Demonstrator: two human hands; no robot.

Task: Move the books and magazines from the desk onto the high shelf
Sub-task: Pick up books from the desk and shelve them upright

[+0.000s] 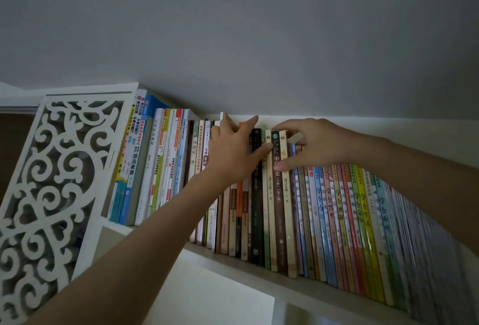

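Your left hand [233,151] is spread flat against the spines, fingers straight, steadying the books [255,195]. Your right hand [315,143] pinches the tops of the brown and cream books [281,195] just right of that palm, seating them on the high shelf [259,270]. The row is packed on both sides of your grip, so you're likely near done. The desk is out of view, so I can't say what's left.

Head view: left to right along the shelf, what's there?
White cut-out panel → blue book → left hand → black book → right hand → thin colourful books.
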